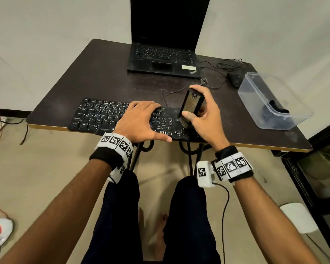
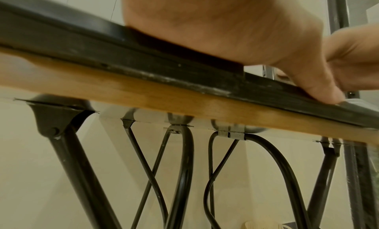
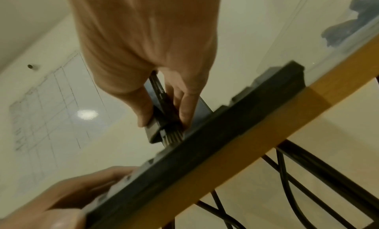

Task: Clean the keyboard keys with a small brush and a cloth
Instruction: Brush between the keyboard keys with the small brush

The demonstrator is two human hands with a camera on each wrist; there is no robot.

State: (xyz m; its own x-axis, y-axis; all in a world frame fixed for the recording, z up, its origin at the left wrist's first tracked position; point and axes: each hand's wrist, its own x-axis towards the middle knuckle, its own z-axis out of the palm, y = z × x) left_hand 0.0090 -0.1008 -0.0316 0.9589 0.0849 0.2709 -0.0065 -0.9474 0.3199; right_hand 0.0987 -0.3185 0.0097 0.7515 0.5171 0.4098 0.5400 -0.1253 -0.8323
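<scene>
Bristles of the brush touch the keyboard at the counter edge; my right hand grips the brush, my left hand presses flat on the keys.

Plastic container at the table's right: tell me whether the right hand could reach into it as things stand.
Probably yes: the plastic container stands open-topped, nothing between it and the right hand, but that hand grips the brush.

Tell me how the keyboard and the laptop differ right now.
The keyboard lies at the table's near edge; the laptop sits at the far edge. The left hand rests on the keyboard while the right hand holds a brush to it; the laptop is untouched. Both are black.
</scene>
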